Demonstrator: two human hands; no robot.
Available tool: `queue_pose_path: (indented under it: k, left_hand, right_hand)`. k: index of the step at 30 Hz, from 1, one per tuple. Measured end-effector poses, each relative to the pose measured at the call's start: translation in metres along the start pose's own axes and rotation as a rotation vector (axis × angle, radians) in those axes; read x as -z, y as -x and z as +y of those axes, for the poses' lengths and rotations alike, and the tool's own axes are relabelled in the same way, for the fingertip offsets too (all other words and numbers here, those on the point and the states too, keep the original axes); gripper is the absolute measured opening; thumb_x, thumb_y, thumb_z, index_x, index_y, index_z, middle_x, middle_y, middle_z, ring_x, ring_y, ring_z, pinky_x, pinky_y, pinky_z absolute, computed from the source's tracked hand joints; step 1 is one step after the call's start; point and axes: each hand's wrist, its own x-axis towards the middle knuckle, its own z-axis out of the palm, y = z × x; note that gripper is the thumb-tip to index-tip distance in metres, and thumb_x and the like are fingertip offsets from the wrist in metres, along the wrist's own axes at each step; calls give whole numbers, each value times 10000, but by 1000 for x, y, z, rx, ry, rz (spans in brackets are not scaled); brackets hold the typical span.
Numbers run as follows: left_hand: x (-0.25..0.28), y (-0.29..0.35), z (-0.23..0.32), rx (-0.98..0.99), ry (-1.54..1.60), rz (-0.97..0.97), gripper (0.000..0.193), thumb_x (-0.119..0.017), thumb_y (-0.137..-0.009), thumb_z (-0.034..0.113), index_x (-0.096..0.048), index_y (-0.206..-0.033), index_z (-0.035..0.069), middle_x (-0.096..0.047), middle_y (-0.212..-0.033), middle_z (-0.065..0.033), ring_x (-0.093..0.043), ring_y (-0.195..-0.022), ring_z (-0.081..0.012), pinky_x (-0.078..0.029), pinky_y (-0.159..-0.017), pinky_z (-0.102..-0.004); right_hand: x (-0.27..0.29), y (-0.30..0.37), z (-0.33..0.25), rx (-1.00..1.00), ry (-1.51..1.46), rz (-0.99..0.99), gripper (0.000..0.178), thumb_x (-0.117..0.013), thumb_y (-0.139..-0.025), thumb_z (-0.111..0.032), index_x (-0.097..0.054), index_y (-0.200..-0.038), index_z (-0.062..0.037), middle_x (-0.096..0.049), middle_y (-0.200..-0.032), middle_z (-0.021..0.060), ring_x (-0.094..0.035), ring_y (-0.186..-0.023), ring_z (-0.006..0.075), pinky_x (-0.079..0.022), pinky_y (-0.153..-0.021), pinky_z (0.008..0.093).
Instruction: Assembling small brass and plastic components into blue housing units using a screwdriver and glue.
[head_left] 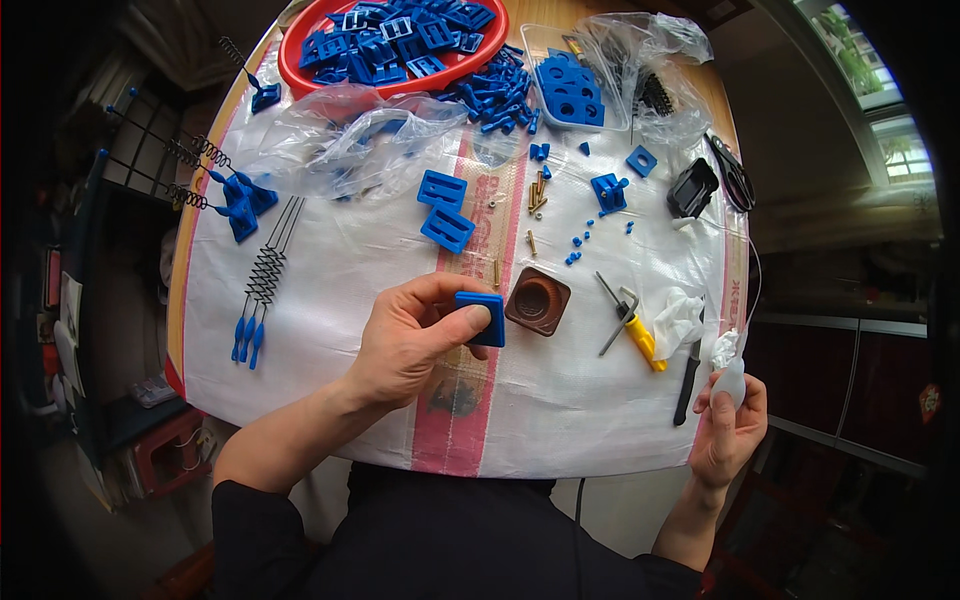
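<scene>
My left hand (pixel 415 325) is closed around a blue square plastic block (pixel 484 318), thumb on its face, above the middle of the table. Just right of it stands a brown square cup (pixel 538 300) with a round hollow. At the table's right edge my right hand (pixel 732 430) pinches a small translucent white rounded piece (pixel 729 386); what kind it is I cannot tell. A crumpled white wad (pixel 725 348) touches its top, and a thin pale line runs up from there. Beside that hand lies a black-handled knife (pixel 686 388).
Nearby lie a yellow-handled screwdriver (pixel 645 340), a hex key, white tissue (pixel 678 318), brass screws (pixel 534 196) and two blue slotted plates (pixel 447 228). Spring-stemmed pieces (pixel 262 285) lie left. Behind are a red basin (pixel 290 60) of blue parts, a clear tub, plastic bags and scissors (pixel 735 175).
</scene>
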Motion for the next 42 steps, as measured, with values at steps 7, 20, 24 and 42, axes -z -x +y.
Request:
queue_pose_path:
  k: [7,20,24,42]
  left_hand:
    - [5,0,-2,24,176,-24,271,-707,-1013,115,-631,-1263,44,-710,-1166,-91,-699,-992,-180,-575,-834,-353]
    - [4,2,0,65,161,-35,299,-677,-1030,120,-593,-1309,56,-694,-1179,-100,-681,-996,-181,-558,-817,-359]
    - [6,1,2,70,147,-39,305,-675,-1028,110,-592,-1317,55,-694,-1189,-102,-683,-1025,-180,-575,-867,-380]
    - [5,0,4,68,112,-15,309,-684,-1005,92,-582,-1296,67,-674,-1182,-100,-678,-1079,-188,-566,-932,-389]
  right_hand:
    - [-14,4,1,-67,-141,11,260,-675,-953,-49,-571,-1183,12,-666,-1056,153,-623,-817,153,-518,-724,325]
    - [-16,9,2,-62,-177,13,265,-691,-959,-72,-575,-1182,11,-663,-1043,141,-623,-813,152,-518,-734,331]
    - [-18,10,3,-77,-187,19,255,-689,-960,-70,-575,-1173,12,-666,-1046,144,-627,-817,154,-520,-738,336]
    - [-23,10,6,-70,-200,-6,251,-676,-967,-57,-574,-1185,17,-667,-1055,149,-632,-811,163,-527,-737,342]
